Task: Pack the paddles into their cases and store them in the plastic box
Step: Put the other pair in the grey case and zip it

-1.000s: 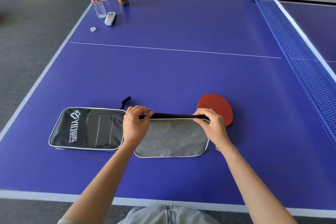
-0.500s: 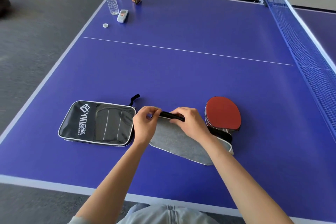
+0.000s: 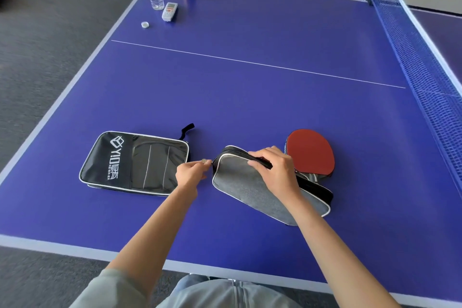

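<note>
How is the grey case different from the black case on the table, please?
The grey case is plain, while the black case carries a white logo. The left hand and right hand hold the grey case; nothing touches the black case. The grey case lies at an angle; the black one lies flat. Both have white piping.

Paddle (image 3: 310,151) right of two cases (image 3: 252,187) on table (image 3: 250,97)

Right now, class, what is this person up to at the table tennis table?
A person is working the zip of a grey paddle case on the blue table. The left hand pinches the zip pull at the case's corner, while the right hand grips its top edge. A red paddle lies just beyond, not yet packed. A black case lies flat to the left. No plastic box is in view.
</note>
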